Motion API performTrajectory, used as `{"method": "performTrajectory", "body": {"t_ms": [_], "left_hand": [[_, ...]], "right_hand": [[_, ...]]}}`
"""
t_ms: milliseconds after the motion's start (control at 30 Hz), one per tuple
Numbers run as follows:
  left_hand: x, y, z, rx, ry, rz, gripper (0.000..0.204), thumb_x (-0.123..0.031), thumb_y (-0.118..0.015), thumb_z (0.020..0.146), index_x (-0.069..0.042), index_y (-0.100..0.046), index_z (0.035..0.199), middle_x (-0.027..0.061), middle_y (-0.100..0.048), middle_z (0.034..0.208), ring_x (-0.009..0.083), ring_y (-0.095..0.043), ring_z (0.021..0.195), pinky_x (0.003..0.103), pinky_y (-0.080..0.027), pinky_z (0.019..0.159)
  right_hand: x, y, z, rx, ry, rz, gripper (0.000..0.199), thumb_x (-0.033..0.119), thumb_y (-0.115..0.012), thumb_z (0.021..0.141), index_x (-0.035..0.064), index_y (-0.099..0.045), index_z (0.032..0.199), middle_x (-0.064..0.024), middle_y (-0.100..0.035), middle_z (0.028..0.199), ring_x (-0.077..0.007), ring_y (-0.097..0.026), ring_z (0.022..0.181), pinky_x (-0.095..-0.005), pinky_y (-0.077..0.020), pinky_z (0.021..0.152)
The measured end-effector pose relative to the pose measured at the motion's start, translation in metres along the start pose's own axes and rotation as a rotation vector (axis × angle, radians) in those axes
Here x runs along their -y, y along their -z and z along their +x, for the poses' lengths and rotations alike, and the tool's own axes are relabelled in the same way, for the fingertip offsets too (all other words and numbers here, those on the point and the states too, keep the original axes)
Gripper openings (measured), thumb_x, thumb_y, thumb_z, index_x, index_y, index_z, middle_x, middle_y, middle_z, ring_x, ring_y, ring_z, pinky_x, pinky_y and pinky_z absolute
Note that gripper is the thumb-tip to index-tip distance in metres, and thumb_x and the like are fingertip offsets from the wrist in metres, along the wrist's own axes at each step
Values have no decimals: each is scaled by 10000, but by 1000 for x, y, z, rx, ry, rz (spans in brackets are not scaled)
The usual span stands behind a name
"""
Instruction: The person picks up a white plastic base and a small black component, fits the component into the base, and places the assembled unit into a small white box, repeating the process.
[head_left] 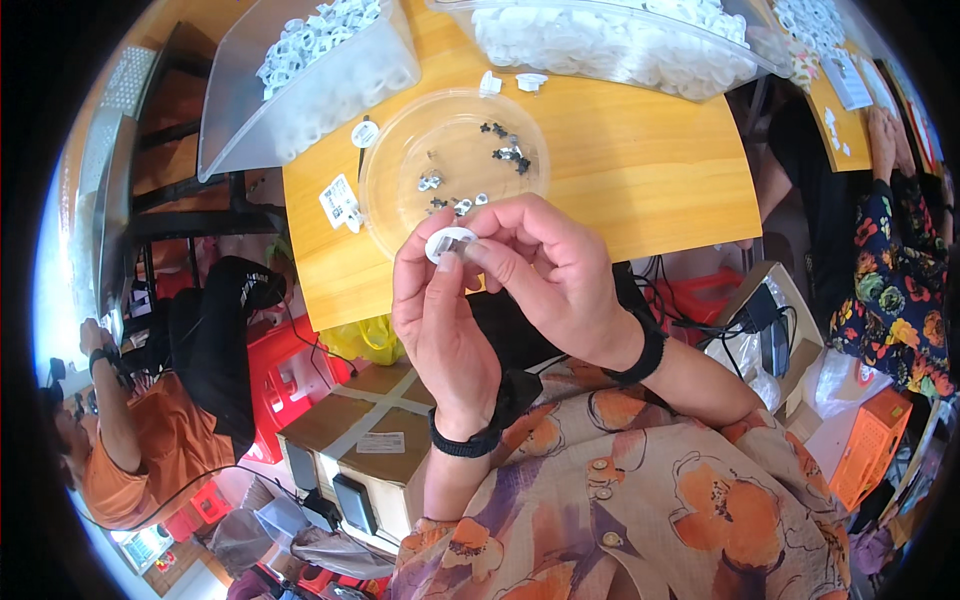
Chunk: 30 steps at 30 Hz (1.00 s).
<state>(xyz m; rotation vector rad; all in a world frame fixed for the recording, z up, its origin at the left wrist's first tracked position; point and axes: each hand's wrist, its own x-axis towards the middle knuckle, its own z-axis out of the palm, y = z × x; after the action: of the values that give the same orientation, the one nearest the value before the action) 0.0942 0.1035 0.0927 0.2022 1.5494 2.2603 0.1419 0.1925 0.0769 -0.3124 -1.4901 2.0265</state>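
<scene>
Between both hands, over the near edge of the table, is a small round white plastic part with a grey piece in its middle. My left hand pinches it from the left, thumb pressed up against its lower rim. From the right, my right hand grips its edge between thumb and fingers. Just beyond my fingers lies a shallow clear round tray. Inside it are small black pieces and small silvery pieces, some partly hidden by my hands.
Clear bins of white parts stand at the far left and far right. Two white parts and a printed label sheet lie on the wooden table. A cardboard box is below left. Other people sit on both sides.
</scene>
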Motion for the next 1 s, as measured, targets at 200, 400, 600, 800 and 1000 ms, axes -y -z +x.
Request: {"method": "performTrajectory", "body": {"t_ms": [200,400,600,800,1000], "left_hand": [[-2,4,1,-4,81,-5,304,-123,-452,937,-1,-499,1212,78,-582,1066,150,-568,957,285,-437,829],[-1,6,5,58,203,-128,329,-136,-436,932,-9,-481,1232,83,-579,1081,169,-552,1029,307,-411,895],[4,0,2,-72,86,41,240,-51,-480,901,-12,-551,1127,64,-602,1042,111,-550,888,227,-430,761],[6,4,3,-48,90,-87,199,-15,-475,901,-14,-561,1080,147,-636,1042,151,-593,940,246,-455,809],[0,19,2,77,170,-53,321,-58,-507,914,15,-531,1226,124,-612,1156,171,-597,995,264,-464,836]], "right_hand": [[1,4,0,44,141,-232,65,28,-590,880,-1,-566,933,-99,-652,812,-159,-670,731,-254,-526,639],[-1,6,2,3,147,-284,69,32,-600,862,2,-570,916,-135,-644,792,-251,-662,691,-290,-510,603],[0,7,3,22,82,-237,56,30,-584,862,6,-564,909,-137,-616,751,-288,-637,672,-319,-488,575],[-8,2,-2,58,463,-554,108,12,-567,844,29,-553,949,-128,-576,763,-304,-607,689,-361,-487,580],[6,10,4,60,203,-382,91,24,-557,879,-3,-559,965,-136,-608,791,-261,-631,694,-314,-495,601]]}}
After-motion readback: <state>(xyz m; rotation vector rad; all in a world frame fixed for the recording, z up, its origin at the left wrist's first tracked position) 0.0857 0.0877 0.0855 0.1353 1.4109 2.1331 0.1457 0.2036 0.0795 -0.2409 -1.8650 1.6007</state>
